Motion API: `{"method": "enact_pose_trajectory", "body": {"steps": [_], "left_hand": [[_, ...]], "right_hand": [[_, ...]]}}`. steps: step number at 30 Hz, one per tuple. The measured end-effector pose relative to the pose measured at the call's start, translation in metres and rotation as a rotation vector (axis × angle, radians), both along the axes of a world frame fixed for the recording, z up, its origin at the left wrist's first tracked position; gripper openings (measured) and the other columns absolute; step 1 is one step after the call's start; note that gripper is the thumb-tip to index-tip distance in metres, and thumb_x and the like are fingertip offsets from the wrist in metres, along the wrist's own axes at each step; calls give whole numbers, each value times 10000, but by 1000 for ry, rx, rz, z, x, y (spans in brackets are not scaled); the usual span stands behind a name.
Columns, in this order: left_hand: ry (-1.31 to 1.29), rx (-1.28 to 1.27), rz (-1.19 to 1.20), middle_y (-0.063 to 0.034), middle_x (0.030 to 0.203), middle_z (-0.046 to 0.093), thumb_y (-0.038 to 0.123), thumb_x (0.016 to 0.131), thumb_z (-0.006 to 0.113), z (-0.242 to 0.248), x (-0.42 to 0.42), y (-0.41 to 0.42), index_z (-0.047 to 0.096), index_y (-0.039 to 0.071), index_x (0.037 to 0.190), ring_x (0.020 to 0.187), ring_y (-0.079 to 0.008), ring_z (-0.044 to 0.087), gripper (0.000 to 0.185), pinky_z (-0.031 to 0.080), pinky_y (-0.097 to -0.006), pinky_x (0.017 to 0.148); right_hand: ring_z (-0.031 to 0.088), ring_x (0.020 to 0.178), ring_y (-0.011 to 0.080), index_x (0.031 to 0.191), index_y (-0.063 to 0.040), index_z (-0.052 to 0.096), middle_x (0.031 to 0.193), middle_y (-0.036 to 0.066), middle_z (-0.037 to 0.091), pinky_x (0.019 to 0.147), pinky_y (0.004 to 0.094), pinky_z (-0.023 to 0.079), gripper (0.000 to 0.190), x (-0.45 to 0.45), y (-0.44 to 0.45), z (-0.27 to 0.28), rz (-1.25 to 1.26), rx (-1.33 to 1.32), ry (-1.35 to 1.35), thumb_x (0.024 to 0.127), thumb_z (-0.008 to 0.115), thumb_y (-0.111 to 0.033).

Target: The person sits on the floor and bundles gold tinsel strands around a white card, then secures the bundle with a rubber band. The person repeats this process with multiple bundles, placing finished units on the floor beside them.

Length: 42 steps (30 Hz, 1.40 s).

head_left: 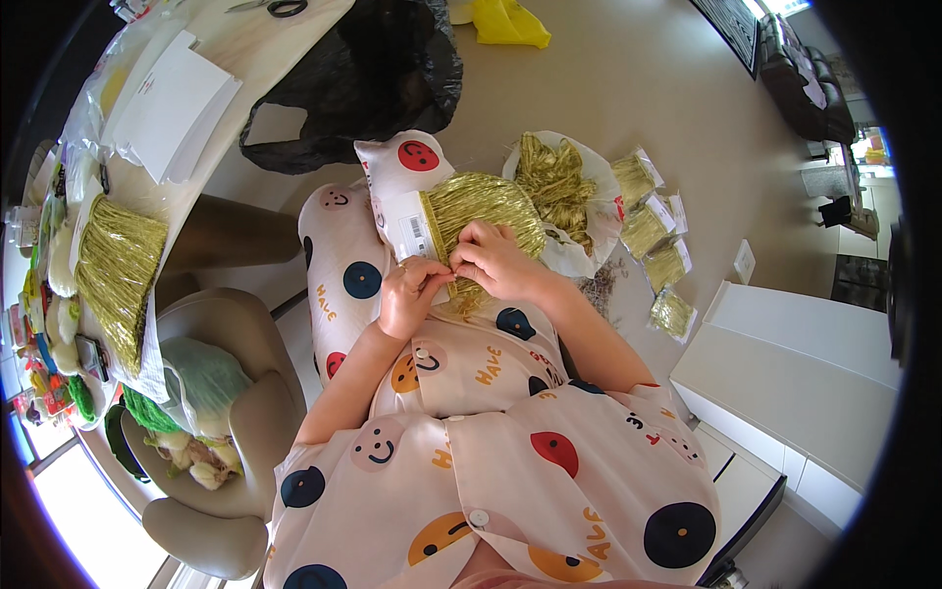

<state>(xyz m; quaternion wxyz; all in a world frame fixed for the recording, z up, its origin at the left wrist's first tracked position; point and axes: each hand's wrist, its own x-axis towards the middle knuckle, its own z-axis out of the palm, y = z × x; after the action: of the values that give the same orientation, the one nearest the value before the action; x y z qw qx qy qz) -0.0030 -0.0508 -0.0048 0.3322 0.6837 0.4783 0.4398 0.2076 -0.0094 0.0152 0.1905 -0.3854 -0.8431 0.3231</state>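
Note:
On my lap lies a bundle of gold tinsel fringe (489, 210), its band running along a white card (413, 227) that bears a barcode label. My left hand (413, 291) pinches the near end of the fringe's band at the card's corner, thumb against forefinger. From the other side, my right hand (497, 259) rests over the fringe, its fingertips meeting the left ones at that same end. The small bit between the fingertips is too fine to make out. Loose gold strands (467, 300) hang just below the hands.
A white bag of gold tinsel (556, 180) and several packs of gold fringe (666, 265) lie on the floor at right. At left, a table (243, 33) holds another gold fringe (121, 265), white card sheets (173, 107) and scissors (285, 7). A black plastic bag (368, 81) hangs beside it.

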Motion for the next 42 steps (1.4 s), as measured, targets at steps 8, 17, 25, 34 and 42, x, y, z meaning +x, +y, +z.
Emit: {"method": "enact_pose_trajectory", "body": {"steps": [8,17,25,34,42], "left_hand": [[-4,50,-25,-86,850,724,-23,784,781,-1,0,1,703,51,900,773,-274,688,159,548,-359,702],[-14,78,-37,-82,857,726,-27,788,780,-5,-1,1,680,52,912,773,-271,690,178,546,-358,697],[-48,63,-17,-81,840,718,-19,779,797,-5,1,-1,677,48,909,750,-261,677,189,538,-344,672],[-27,71,-14,-83,842,718,-16,776,800,-3,0,-1,692,47,908,757,-257,677,182,538,-343,666],[-6,53,-22,-83,840,720,-20,775,796,1,0,-1,695,49,907,746,-266,678,180,540,-351,671]], "right_hand": [[562,1057,220,982,-144,653,1054,16,576,973,409,338,87,-2,-3,1,-46,35,61,920,703,-177],[632,891,173,977,-156,654,992,-36,709,927,372,346,115,-3,-19,-7,-112,117,250,895,731,-134],[641,851,156,949,-159,672,979,-38,727,893,344,371,143,-1,-26,-10,-133,102,304,855,772,-118],[649,861,156,941,-151,677,988,-34,731,881,339,369,128,-5,-26,-15,-155,158,322,857,763,-108],[646,875,217,978,-120,635,936,19,693,895,354,375,100,-9,-26,-22,-239,101,295,905,688,-76]]}}
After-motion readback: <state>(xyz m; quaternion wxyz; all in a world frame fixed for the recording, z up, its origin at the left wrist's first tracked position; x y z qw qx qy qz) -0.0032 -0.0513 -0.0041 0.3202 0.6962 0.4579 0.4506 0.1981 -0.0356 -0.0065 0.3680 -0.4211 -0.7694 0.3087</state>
